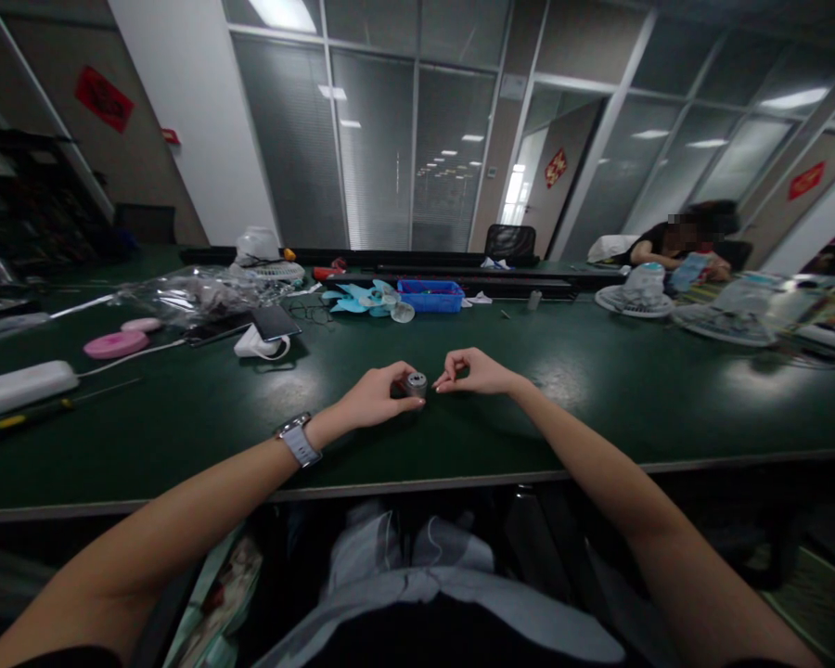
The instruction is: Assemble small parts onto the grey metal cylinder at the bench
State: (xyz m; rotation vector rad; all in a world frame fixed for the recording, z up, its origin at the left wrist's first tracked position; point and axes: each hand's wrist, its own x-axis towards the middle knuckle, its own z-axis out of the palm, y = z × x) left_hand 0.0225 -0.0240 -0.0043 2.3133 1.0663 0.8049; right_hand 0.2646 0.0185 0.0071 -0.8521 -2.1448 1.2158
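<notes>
My left hand [379, 397] is closed round a small grey metal cylinder [417, 384] that looks like a small motor. It stands upright on the green table, its round top facing up with dark openings in it. Just to the right, my right hand [474, 371] has thumb and fingertips brought together in a pinch, a little apart from the cylinder. Whatever is between those fingertips is too small to make out. A watch with a grey strap [299, 440] is on my left wrist.
Behind my hands are light-blue fan blades [362, 297] and a blue bin [430, 297]. Leftward lie a white charger [261, 343], a pink disc [116, 345], a white power strip [20, 390] and clear plastic bags [201, 297]. Another person [668, 246] leans over the table far right, near white fan parts [644, 292].
</notes>
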